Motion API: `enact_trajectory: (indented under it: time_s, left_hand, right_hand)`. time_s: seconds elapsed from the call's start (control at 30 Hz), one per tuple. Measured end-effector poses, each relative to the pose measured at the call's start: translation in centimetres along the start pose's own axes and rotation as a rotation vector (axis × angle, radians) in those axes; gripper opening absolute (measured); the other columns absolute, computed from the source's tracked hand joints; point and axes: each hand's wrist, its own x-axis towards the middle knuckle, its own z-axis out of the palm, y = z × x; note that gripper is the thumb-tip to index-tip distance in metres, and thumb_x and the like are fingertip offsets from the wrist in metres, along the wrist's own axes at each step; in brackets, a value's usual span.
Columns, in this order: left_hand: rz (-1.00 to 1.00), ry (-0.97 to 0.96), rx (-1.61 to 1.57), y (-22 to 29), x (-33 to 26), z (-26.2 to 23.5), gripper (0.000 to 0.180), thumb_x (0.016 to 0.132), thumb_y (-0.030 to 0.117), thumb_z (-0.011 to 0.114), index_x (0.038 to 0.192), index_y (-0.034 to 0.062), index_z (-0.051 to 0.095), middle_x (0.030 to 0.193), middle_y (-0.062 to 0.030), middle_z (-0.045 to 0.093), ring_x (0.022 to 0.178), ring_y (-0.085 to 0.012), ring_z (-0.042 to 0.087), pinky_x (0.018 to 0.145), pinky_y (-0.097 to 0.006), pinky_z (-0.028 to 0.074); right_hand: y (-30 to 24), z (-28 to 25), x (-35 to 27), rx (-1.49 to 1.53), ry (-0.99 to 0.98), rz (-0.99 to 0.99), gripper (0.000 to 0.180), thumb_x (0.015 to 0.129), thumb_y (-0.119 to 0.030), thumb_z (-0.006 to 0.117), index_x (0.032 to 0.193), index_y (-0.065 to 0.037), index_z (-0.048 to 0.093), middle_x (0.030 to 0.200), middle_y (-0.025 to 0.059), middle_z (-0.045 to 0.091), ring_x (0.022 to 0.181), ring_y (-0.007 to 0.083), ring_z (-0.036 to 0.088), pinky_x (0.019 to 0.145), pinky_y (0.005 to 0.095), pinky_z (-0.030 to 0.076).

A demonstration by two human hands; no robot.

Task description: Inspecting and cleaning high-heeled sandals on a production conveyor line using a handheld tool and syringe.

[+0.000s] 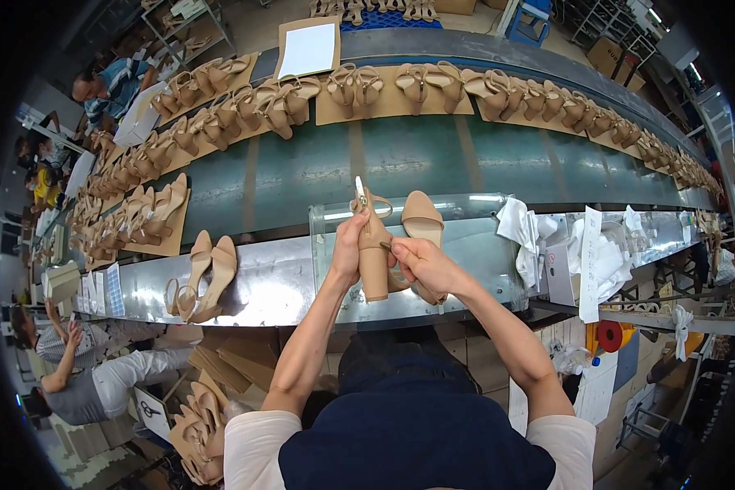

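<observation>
A tan block-heeled sandal [374,273] is raised in front of me, its thick heel toward me and its buckle strap at the far end. My left hand [348,245] is wrapped round its left side. In my right hand [427,265] a short dark thin tool [385,245] is pinched, its tip against the sandal near the top of the heel; most of the tool is hidden by my fingers. Behind and under my right hand lies a second tan sandal [422,209], on a clear sheet [486,245] over the metal bench. A pair of tan sandals [212,269] lies to the left.
Beyond the bench runs a green conveyor belt [302,175], with rows of tan sandals [355,86] on cardboard along its far side. White crumpled paper [608,253] and a white box [559,273] are at the right. Other people [110,90] are at the left.
</observation>
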Motion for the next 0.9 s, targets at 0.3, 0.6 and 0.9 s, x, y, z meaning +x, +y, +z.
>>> enact_trajectory:
  time_s: [0.3, 0.6, 0.9]
  left_hand:
    - [0.02, 0.024, -0.033, -0.1, 0.3, 0.5, 0.035, 0.088, 0.036, 0.045, 0.089, 0.0017, 0.05, 0.074, -0.014, 0.061, 0.061, -0.0188, 0.061, 0.053, -0.028, 0.051]
    - [-0.016, -0.012, -0.055, -0.6, 0.1, 0.5, 0.036, 0.088, 0.037, 0.045, 0.09, 0.0008, 0.049, 0.074, -0.0141, 0.06, 0.055, -0.0204, 0.06, 0.047, -0.03, 0.052]
    - [-0.022, -0.042, -0.02, -0.6, 0.1, 0.5, 0.042, 0.088, 0.04, 0.044, 0.084, -0.001, 0.053, 0.074, -0.0146, 0.06, 0.053, -0.0196, 0.059, 0.045, -0.03, 0.049]
  right_hand:
    - [-1.5, 0.1, -0.7, -0.198, 0.013, 0.017, 0.026, 0.095, -0.025, 0.039, 0.086, -0.003, 0.051, 0.058, 0.007, 0.048, 0.055, 0.0198, 0.049, 0.054, 0.0335, 0.04]
    - [1.1, -1.5, -0.3, 0.172, -0.193, 0.101, 0.024, 0.092, -0.02, 0.038, 0.105, -0.004, 0.051, 0.065, 0.0216, 0.055, 0.067, 0.043, 0.053, 0.06, 0.0491, 0.039]
    - [0.1, -0.7, -0.4, -0.316, 0.087, -0.064, 0.032, 0.096, -0.03, 0.036, 0.087, -0.004, 0.053, 0.06, 0.0023, 0.049, 0.056, 0.012, 0.047, 0.054, 0.0263, 0.038]
